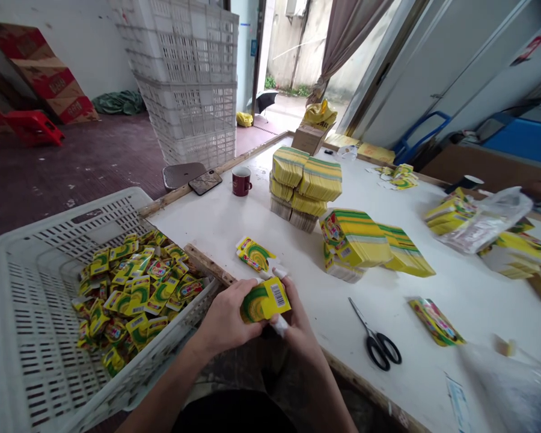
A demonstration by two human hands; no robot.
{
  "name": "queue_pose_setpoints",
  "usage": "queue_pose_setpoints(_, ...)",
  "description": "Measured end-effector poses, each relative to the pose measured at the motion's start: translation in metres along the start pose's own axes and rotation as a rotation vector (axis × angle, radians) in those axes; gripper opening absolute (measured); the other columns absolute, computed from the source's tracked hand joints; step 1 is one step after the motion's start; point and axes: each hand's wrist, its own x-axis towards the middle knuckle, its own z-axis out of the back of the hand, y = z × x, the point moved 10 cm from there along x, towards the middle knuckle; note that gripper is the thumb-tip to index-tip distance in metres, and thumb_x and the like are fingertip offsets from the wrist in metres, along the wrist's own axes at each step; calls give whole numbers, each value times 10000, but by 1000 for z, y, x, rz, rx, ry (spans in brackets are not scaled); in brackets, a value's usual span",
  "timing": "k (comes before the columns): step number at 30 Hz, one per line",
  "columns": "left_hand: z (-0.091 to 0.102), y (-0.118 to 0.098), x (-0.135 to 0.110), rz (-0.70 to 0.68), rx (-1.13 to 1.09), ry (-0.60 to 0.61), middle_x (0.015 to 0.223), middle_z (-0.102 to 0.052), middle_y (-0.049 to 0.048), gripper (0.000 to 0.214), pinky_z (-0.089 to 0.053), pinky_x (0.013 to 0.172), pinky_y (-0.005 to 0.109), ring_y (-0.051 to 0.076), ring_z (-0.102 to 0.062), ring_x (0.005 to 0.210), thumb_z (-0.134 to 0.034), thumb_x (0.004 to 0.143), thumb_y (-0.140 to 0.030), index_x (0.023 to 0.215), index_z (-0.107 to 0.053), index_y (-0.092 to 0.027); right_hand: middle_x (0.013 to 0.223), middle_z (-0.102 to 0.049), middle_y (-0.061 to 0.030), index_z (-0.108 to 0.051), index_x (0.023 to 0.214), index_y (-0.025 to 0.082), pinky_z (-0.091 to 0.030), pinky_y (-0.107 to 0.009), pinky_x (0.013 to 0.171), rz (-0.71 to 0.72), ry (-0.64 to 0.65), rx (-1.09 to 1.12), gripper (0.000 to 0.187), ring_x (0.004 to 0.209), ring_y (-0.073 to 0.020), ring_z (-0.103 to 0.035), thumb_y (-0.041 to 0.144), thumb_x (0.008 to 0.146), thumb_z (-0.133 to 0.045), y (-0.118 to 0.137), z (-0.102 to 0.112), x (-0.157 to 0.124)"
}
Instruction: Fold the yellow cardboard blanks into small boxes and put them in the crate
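Between my two hands is a small yellow-green carton with a barcode near its right end. My left hand grips its left side, thumb below and fingers above. On its right end, my right hand closes with white-wrapped fingertips. Just beyond my fingers a flattened yellow carton lies on the white table. To my left, a white plastic crate holds many small yellow cartons. Stacked bundles of flat yellow cartons stand ahead, and another bundle sits nearer on the right.
Black-handled scissors and a colourful packet lie to the right. A maroon mug and a phone rest near the left edge. Tall stacked crates stand behind. Plastic bags and more cartons occupy the far right.
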Motion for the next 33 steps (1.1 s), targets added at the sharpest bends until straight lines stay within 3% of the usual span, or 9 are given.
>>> queue_pose_setpoints(3, -5, 4, 0, 68, -129, 65, 1132, -635, 69, 615, -473, 919, 326, 214, -595, 1032, -721, 623, -289, 1187, -515, -162, 1344, -441, -84, -362, 1323, 267, -414, -372, 1012, -12, 45, 79, 623, 1244, -269, -427, 582, 826, -568, 5, -3, 0)
queue_pose_setpoints(7, -10, 1, -1, 89, -273, 86, 1124, -643, 63, 606, -494, 883, 299, 202, -614, 999, -712, 611, -236, 1181, -528, -151, 1209, -516, -59, -359, 1261, 283, -468, -323, 933, -49, 32, 15, 515, 1086, -217, -535, 412, 837, -622, 12, -9, 1)
queue_pose_setpoints(10, -10, 1, -3, 86, -233, 31, 1113, -650, 59, 573, -503, 864, 311, 204, -621, 981, -680, 621, -214, 1173, -535, -161, 1115, -561, -47, -359, 1237, 268, -508, -292, 852, -54, -4, -24, 470, 960, -191, -588, 358, 845, -601, 15, -14, 3)
queue_pose_setpoints(13, -9, 6, -5, 117, -158, -30, 1173, -632, 85, 611, -473, 938, 358, 231, -595, 1056, -688, 620, -236, 1201, -522, -150, 1177, -561, -72, -361, 1272, 247, -504, -313, 888, -42, -64, -85, 490, 1050, -218, -576, 374, 854, -581, 14, -10, 3)
queue_pose_setpoints(15, -8, 10, -4, 145, -153, -49, 1203, -619, 97, 642, -453, 973, 376, 244, -575, 1101, -703, 621, -265, 1221, -513, -143, 1314, -490, -100, -342, 1339, 233, -454, -361, 983, -17, -89, -136, 580, 1203, -253, -485, 411, 847, -591, 15, -4, 1)
queue_pose_setpoints(19, -13, 14, -1, 188, -337, 16, 1122, -659, 61, 588, -496, 910, 340, 225, -610, 1035, -708, 657, -336, 1191, -535, -161, 1456, -355, -70, -364, 1389, 259, -363, -420, 1075, 39, -42, -150, 556, 1332, -263, -335, 423, 888, -537, 18, 1, -4)
queue_pose_setpoints(22, -21, 18, 0, 225, -486, 75, 1058, -681, 38, 592, -515, 870, 320, 210, -633, 970, -726, 644, -313, 1184, -540, -156, 1426, -409, -44, -444, 1352, 278, -370, -428, 1070, 14, -24, -158, 448, 1311, -254, -373, 357, 915, -503, 17, 4, -3)
queue_pose_setpoints(28, -18, 24, -3, 267, -358, 3, 1174, -642, 74, 664, -475, 948, 355, 234, -595, 1064, -724, 642, -307, 1248, -514, -136, 1312, -522, -43, -513, 1281, 288, -413, -388, 1023, 63, -101, -197, 348, 1198, -234, -492, 346, 945, -444, 21, 5, 0)
queue_pose_setpoints(33, -11, 17, -1, 215, -226, -4, 1166, -646, 74, 653, -474, 944, 361, 235, -598, 1060, -720, 637, -351, 1228, -532, -148, 1364, -435, -47, -521, 1189, 281, -379, -375, 1034, 36, 31, -225, 273, 1251, -240, -428, 334, 924, -483, 20, -2, -3)
